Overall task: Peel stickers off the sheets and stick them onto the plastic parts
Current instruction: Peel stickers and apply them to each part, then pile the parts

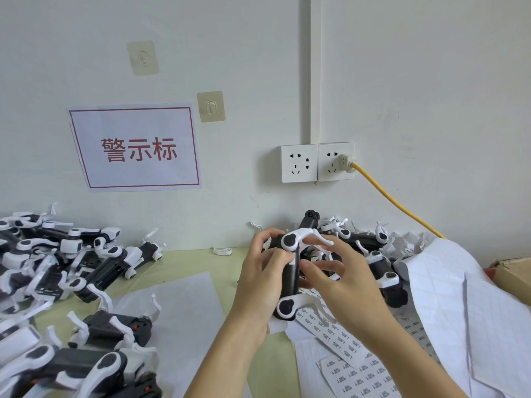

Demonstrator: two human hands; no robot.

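My left hand (260,278) grips a black-and-white plastic part (288,278), held upright above the table with white curved levers at its top and bottom. My right hand (342,278) has its thumb and forefinger on the part's black body, pressing a small white sticker (293,261) there. Sticker sheets (349,344) with rows of small printed labels lie on the table under my right wrist.
Piles of the same black-and-white parts lie at the left (60,262), the front left (94,357) and behind my hands (370,248). Peeled white backing sheets (459,297) spread at the right. A cardboard box (514,278), a wall socket (317,162) and a yellow cable (399,208) are at the right.
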